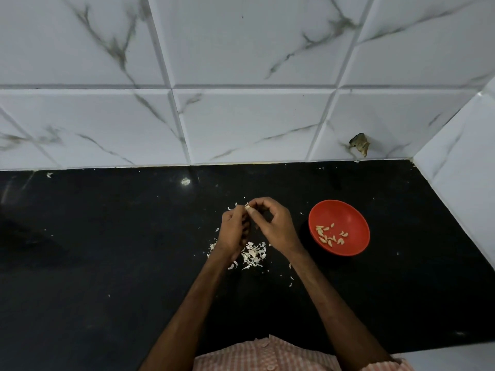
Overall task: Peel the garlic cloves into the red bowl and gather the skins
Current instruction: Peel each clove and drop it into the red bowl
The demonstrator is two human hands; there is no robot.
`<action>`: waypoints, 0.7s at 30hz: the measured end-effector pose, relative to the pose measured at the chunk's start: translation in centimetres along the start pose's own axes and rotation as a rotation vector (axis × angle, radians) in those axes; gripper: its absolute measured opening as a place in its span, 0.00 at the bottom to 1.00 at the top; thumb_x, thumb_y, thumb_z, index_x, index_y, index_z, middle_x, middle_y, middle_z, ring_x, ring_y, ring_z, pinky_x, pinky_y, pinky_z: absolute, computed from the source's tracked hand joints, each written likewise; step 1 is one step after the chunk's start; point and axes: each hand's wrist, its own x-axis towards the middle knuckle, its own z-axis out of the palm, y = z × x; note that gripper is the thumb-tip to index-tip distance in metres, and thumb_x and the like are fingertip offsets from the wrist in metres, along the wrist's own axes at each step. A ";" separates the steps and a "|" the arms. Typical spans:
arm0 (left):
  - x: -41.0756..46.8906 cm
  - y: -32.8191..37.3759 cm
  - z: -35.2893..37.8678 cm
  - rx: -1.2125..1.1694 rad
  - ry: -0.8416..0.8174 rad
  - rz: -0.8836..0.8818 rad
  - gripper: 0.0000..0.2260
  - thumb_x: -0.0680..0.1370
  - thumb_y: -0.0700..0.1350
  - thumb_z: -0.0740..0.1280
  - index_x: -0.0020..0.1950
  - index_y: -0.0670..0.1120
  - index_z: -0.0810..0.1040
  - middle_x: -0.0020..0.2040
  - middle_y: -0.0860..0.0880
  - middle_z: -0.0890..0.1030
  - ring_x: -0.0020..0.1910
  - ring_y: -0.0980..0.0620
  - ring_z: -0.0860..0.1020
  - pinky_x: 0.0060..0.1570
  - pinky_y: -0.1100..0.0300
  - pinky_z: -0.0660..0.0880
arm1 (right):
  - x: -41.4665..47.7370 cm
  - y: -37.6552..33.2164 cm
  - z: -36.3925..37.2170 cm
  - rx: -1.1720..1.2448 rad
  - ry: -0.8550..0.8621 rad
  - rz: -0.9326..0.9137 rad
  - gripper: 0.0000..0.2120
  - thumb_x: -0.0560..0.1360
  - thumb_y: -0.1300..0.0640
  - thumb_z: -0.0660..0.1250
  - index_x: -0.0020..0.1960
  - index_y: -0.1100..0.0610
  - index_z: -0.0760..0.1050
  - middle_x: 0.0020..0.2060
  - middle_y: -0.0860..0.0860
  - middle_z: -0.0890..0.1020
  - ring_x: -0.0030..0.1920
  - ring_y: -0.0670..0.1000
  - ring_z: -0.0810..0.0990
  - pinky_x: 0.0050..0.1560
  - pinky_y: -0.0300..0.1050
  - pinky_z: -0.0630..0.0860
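While both hands meet over the middle of the black tabletop (107,250), one small garlic clove (248,207) is caught between them at the tips, up at about 12 o'clock of the hands; the left hand (233,231) has its fingers (238,211) curled in and holds the clove from that side; the right hand (276,226) arches over, thumb and forefinger pinching the same clove, the rest of its fingers bent loosely behind; so neither hand is spread wide, both are closed down narrow on that one clove. Directly under the hands, at 6 o'clock, lies a loose heap of pale skins (253,254), partly hidden by the left wrist; a few stray flakes are scattered round it, some out at 4 o'clock and a couple up at 11. The red bowl (348,210) stands on the tabletop at 3 o'clock of the hands, near but not touching the right hand; a handful of peeled cloves (330,235) lie spread across its bottom. Behind it all, at 12 o'clock, runs the tiled wall (241,124), white with grey veins; a brownish scrap (360,144) sticks to it low down at 1 o'clock, can't tell what it is. A checked shirt (267,354) shows at the bottom edge, 6 o'clock.
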 end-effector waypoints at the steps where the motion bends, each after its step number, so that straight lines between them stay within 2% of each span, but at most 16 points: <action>1: -0.1 0.1 0.0 0.013 -0.008 0.008 0.15 0.84 0.43 0.55 0.41 0.40 0.73 0.27 0.49 0.60 0.24 0.55 0.57 0.22 0.63 0.52 | 0.1 0.0 -0.1 -0.023 0.000 -0.027 0.04 0.78 0.60 0.70 0.53 0.54 0.81 0.48 0.44 0.82 0.50 0.47 0.82 0.49 0.41 0.79; 3: -0.2 0.4 0.0 0.038 -0.022 0.018 0.17 0.85 0.42 0.55 0.37 0.42 0.70 0.26 0.50 0.61 0.24 0.56 0.57 0.22 0.63 0.52 | 0.2 -0.1 -0.3 -0.028 0.007 -0.043 0.05 0.78 0.60 0.71 0.52 0.54 0.82 0.48 0.44 0.82 0.50 0.47 0.82 0.49 0.41 0.79; 5: -0.4 0.6 -0.1 0.061 -0.039 0.030 0.19 0.85 0.41 0.55 0.33 0.44 0.67 0.24 0.53 0.63 0.23 0.57 0.57 0.22 0.63 0.52 | 0.2 -0.2 -0.3 0.042 -0.001 0.000 0.05 0.77 0.62 0.71 0.52 0.55 0.82 0.48 0.46 0.83 0.49 0.48 0.82 0.45 0.41 0.79; 7: -0.4 0.6 -0.1 0.094 -0.073 0.064 0.22 0.85 0.40 0.56 0.30 0.47 0.68 0.23 0.55 0.63 0.23 0.58 0.57 0.22 0.65 0.54 | 0.2 -0.1 -0.3 0.107 0.006 0.067 0.05 0.77 0.64 0.71 0.50 0.55 0.82 0.45 0.50 0.84 0.46 0.52 0.82 0.39 0.43 0.80; 10: -0.6 0.6 0.1 0.181 -0.076 0.129 0.28 0.84 0.38 0.59 0.23 0.52 0.70 0.22 0.56 0.66 0.22 0.60 0.61 0.24 0.68 0.60 | 0.2 0.1 0.0 0.131 0.050 0.154 0.07 0.77 0.64 0.70 0.46 0.54 0.83 0.41 0.51 0.85 0.41 0.53 0.83 0.38 0.45 0.80; 13: -0.7 0.8 0.3 0.185 -0.076 0.137 0.26 0.84 0.39 0.59 0.25 0.51 0.72 0.22 0.56 0.66 0.22 0.60 0.61 0.24 0.67 0.59 | 0.2 0.3 0.4 0.127 0.070 0.170 0.08 0.77 0.65 0.70 0.46 0.54 0.83 0.40 0.50 0.85 0.40 0.52 0.82 0.40 0.47 0.80; 15: -0.6 0.9 0.3 0.076 -0.053 0.074 0.22 0.84 0.39 0.58 0.30 0.44 0.71 0.23 0.55 0.63 0.22 0.59 0.59 0.22 0.67 0.57 | 0.2 0.2 0.5 0.071 0.049 0.124 0.08 0.77 0.66 0.70 0.48 0.53 0.83 0.42 0.48 0.85 0.43 0.52 0.83 0.43 0.47 0.81; 18: -0.4 0.6 0.0 -0.010 -0.031 -0.015 0.23 0.85 0.41 0.56 0.28 0.48 0.66 0.24 0.53 0.60 0.21 0.58 0.56 0.19 0.66 0.54 | 0.2 -0.2 0.4 -0.043 0.046 0.051 0.08 0.76 0.66 0.72 0.49 0.54 0.83 0.45 0.46 0.84 0.47 0.47 0.82 0.49 0.43 0.81; 21: -0.1 0.3 -0.1 -0.016 -0.014 -0.064 0.21 0.84 0.43 0.55 0.30 0.49 0.64 0.25 0.52 0.59 0.22 0.57 0.55 0.21 0.66 0.52 | 0.3 -0.3 0.5 -0.180 0.067 -0.036 0.05 0.74 0.65 0.73 0.48 0.56 0.83 0.44 0.45 0.83 0.47 0.44 0.82 0.49 0.40 0.79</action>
